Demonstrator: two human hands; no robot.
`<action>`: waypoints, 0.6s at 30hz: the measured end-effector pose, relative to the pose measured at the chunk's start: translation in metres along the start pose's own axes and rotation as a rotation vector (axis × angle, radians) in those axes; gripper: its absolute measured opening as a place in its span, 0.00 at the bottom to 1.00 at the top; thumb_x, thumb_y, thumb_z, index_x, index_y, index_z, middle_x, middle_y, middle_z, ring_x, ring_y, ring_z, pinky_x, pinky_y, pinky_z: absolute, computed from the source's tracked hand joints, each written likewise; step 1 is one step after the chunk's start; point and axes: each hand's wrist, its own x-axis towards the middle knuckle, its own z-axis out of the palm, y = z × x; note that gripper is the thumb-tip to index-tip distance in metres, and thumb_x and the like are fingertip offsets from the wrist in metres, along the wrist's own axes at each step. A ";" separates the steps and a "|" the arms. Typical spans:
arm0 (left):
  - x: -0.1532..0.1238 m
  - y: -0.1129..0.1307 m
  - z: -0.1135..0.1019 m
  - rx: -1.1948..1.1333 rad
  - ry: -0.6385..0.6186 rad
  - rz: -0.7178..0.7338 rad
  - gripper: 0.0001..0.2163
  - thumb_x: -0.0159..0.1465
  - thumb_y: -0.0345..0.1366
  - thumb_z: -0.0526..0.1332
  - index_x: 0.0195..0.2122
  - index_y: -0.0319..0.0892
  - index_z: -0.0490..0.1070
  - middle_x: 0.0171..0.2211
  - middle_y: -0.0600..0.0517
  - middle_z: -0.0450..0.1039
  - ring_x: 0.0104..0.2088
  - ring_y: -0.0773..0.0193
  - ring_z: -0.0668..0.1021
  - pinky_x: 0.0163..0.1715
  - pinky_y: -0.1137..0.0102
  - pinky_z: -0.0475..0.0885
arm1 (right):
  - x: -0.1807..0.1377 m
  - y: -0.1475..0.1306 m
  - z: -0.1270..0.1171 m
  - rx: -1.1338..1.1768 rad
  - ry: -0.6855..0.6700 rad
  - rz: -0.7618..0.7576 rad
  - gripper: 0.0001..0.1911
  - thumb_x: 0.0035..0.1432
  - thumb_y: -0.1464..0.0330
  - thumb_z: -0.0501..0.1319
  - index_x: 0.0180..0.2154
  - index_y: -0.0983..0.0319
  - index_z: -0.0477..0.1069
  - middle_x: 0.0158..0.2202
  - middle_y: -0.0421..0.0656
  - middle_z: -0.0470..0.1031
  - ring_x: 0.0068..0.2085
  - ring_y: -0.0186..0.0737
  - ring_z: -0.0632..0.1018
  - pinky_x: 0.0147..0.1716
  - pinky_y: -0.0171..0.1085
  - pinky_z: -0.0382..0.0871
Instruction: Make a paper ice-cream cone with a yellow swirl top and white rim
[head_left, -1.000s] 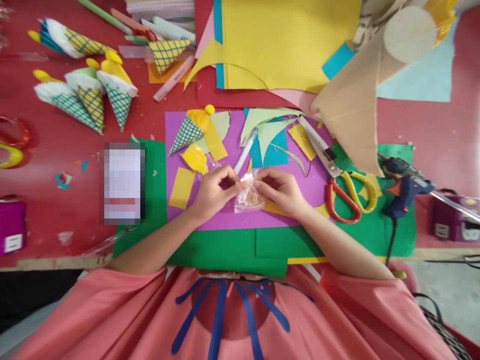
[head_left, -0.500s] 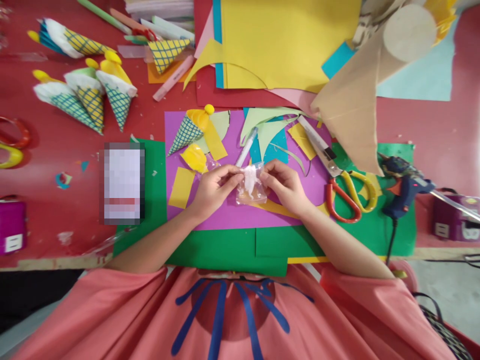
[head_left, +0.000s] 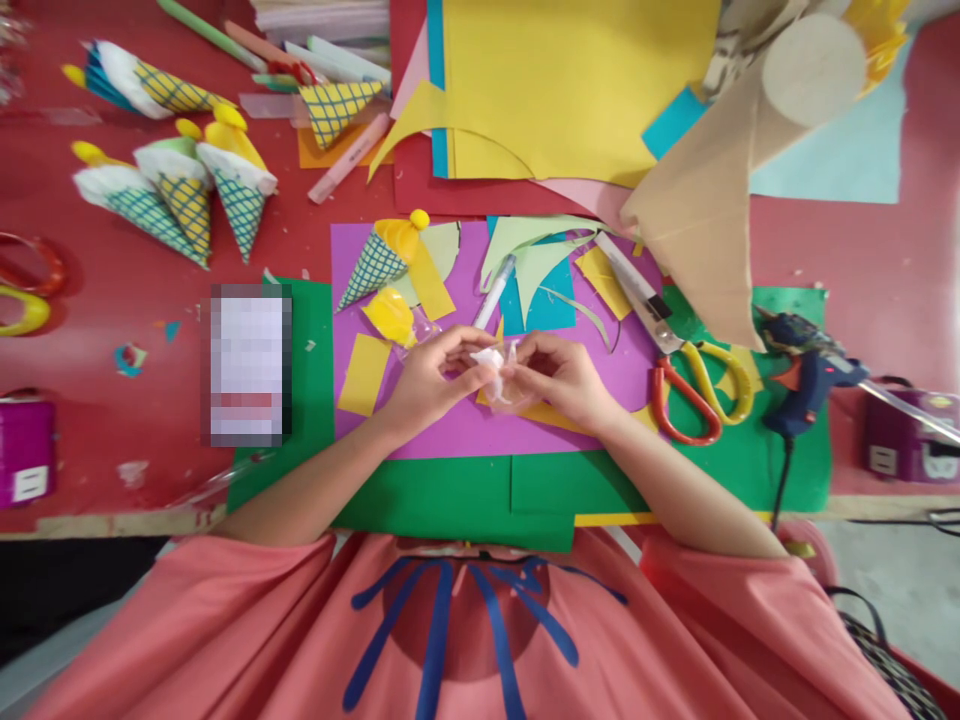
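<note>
Pinching the small clear bag [head_left: 511, 402] between both sets of fingertips, I hold it over the purple sheet [head_left: 427, 435], in front of me on the table [head_left: 300, 235]. My left hand [head_left: 441, 378] has thumb and finger closed at the white wad [head_left: 489, 357] by the bag's top; my right hand [head_left: 561, 372] grips the bag's other side, the two nearly touching. Just beyond my left hand lie a yellow piece [head_left: 388, 315] and a cone [head_left: 369, 268]. A pen [head_left: 495, 290] points away between my hands, and scissors [head_left: 666, 338] rest to the right, near the glue gun [head_left: 806, 382].
</note>
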 end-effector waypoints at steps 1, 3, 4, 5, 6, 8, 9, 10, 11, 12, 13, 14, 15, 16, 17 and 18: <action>0.000 0.001 -0.001 0.006 -0.024 -0.007 0.19 0.59 0.53 0.66 0.40 0.42 0.76 0.34 0.49 0.81 0.33 0.65 0.82 0.31 0.75 0.76 | 0.000 0.000 0.001 -0.013 0.000 0.005 0.20 0.52 0.53 0.70 0.28 0.62 0.70 0.25 0.38 0.71 0.27 0.30 0.69 0.27 0.32 0.62; 0.000 0.001 -0.001 0.035 -0.049 -0.008 0.15 0.61 0.50 0.66 0.35 0.41 0.76 0.28 0.52 0.79 0.29 0.67 0.80 0.27 0.76 0.74 | -0.001 0.001 0.001 -0.029 -0.026 0.019 0.19 0.52 0.54 0.70 0.28 0.63 0.70 0.25 0.37 0.70 0.26 0.29 0.68 0.26 0.31 0.60; 0.000 0.002 -0.002 0.046 -0.043 0.000 0.14 0.61 0.48 0.66 0.33 0.41 0.76 0.26 0.53 0.78 0.27 0.68 0.79 0.26 0.77 0.73 | -0.001 0.000 0.001 -0.034 -0.050 0.023 0.19 0.54 0.54 0.69 0.29 0.63 0.70 0.25 0.37 0.70 0.26 0.30 0.68 0.26 0.31 0.61; 0.000 0.001 -0.002 0.049 -0.025 0.011 0.13 0.61 0.47 0.67 0.31 0.41 0.76 0.25 0.54 0.77 0.26 0.69 0.78 0.25 0.77 0.72 | -0.001 0.000 0.000 -0.039 -0.075 0.016 0.18 0.56 0.55 0.68 0.30 0.63 0.72 0.26 0.38 0.71 0.27 0.30 0.69 0.27 0.32 0.62; 0.000 0.001 -0.002 0.044 0.000 0.023 0.12 0.61 0.46 0.67 0.31 0.41 0.76 0.25 0.54 0.77 0.26 0.70 0.78 0.25 0.78 0.71 | -0.001 0.000 -0.001 -0.044 -0.098 0.004 0.16 0.58 0.56 0.66 0.31 0.63 0.73 0.28 0.39 0.73 0.29 0.31 0.71 0.29 0.32 0.63; 0.000 -0.001 -0.002 0.034 0.028 0.034 0.11 0.61 0.45 0.68 0.34 0.42 0.76 0.28 0.54 0.78 0.28 0.70 0.79 0.26 0.78 0.73 | 0.000 -0.001 -0.002 -0.053 -0.121 -0.034 0.14 0.61 0.58 0.64 0.35 0.64 0.75 0.32 0.41 0.76 0.33 0.33 0.74 0.35 0.34 0.66; 0.000 -0.002 -0.002 0.032 0.024 0.033 0.11 0.61 0.44 0.67 0.36 0.42 0.77 0.30 0.54 0.79 0.29 0.69 0.80 0.27 0.78 0.74 | 0.000 -0.001 -0.003 -0.046 -0.118 -0.049 0.13 0.62 0.59 0.64 0.36 0.63 0.76 0.34 0.42 0.78 0.35 0.34 0.75 0.37 0.34 0.68; 0.000 -0.002 -0.002 0.027 0.012 0.027 0.11 0.62 0.44 0.66 0.38 0.42 0.77 0.31 0.53 0.80 0.29 0.69 0.80 0.27 0.78 0.74 | 0.000 -0.001 -0.003 -0.025 -0.110 -0.058 0.13 0.62 0.59 0.64 0.38 0.63 0.76 0.36 0.42 0.79 0.37 0.35 0.77 0.39 0.35 0.69; 0.000 -0.003 -0.002 0.016 0.005 0.017 0.11 0.63 0.45 0.65 0.39 0.42 0.77 0.31 0.53 0.80 0.28 0.69 0.80 0.26 0.78 0.75 | 0.000 -0.001 -0.003 0.006 -0.092 -0.067 0.13 0.61 0.59 0.65 0.39 0.63 0.75 0.37 0.43 0.79 0.37 0.35 0.77 0.40 0.35 0.70; 0.001 -0.003 -0.003 -0.003 0.010 0.004 0.12 0.63 0.46 0.65 0.38 0.42 0.77 0.30 0.53 0.80 0.27 0.69 0.80 0.25 0.78 0.75 | 0.000 -0.001 -0.002 0.042 -0.058 -0.077 0.14 0.60 0.58 0.66 0.40 0.62 0.75 0.38 0.43 0.79 0.38 0.35 0.78 0.40 0.35 0.71; 0.001 -0.003 -0.003 -0.030 0.035 -0.007 0.13 0.63 0.47 0.65 0.37 0.42 0.76 0.29 0.54 0.79 0.25 0.70 0.80 0.24 0.78 0.75 | -0.001 -0.001 -0.002 0.077 -0.006 -0.092 0.14 0.59 0.58 0.67 0.41 0.61 0.74 0.38 0.42 0.79 0.37 0.34 0.78 0.38 0.34 0.71; 0.002 -0.003 -0.003 -0.067 0.079 -0.011 0.13 0.62 0.48 0.66 0.35 0.42 0.75 0.27 0.54 0.78 0.23 0.71 0.79 0.23 0.78 0.75 | -0.001 -0.002 -0.003 0.109 0.059 -0.113 0.15 0.60 0.57 0.67 0.41 0.60 0.72 0.37 0.41 0.78 0.35 0.33 0.77 0.35 0.33 0.71; 0.004 -0.003 -0.004 -0.104 0.127 -0.009 0.14 0.61 0.49 0.67 0.34 0.42 0.73 0.26 0.55 0.77 0.21 0.71 0.79 0.22 0.78 0.75 | -0.001 -0.002 -0.003 0.135 0.127 -0.139 0.14 0.60 0.57 0.66 0.41 0.60 0.71 0.35 0.40 0.76 0.32 0.32 0.76 0.32 0.32 0.71; 0.005 -0.003 -0.004 -0.141 0.177 0.001 0.16 0.59 0.50 0.68 0.32 0.42 0.71 0.25 0.57 0.75 0.20 0.72 0.78 0.20 0.79 0.75 | -0.001 -0.001 -0.004 0.153 0.187 -0.165 0.13 0.61 0.57 0.65 0.40 0.59 0.70 0.35 0.39 0.75 0.30 0.30 0.75 0.30 0.32 0.70; 0.007 -0.003 -0.004 -0.172 0.219 0.017 0.17 0.58 0.50 0.70 0.32 0.43 0.69 0.25 0.58 0.74 0.19 0.72 0.78 0.20 0.79 0.74 | -0.001 0.000 -0.005 0.157 0.228 -0.192 0.12 0.62 0.57 0.65 0.39 0.58 0.69 0.35 0.39 0.75 0.29 0.29 0.74 0.28 0.32 0.70; 0.008 -0.003 -0.005 -0.195 0.250 0.034 0.18 0.57 0.49 0.71 0.31 0.43 0.67 0.24 0.59 0.73 0.19 0.72 0.78 0.19 0.80 0.74 | -0.001 0.001 -0.006 0.145 0.243 -0.222 0.12 0.62 0.58 0.65 0.38 0.58 0.69 0.36 0.39 0.75 0.29 0.29 0.74 0.28 0.32 0.70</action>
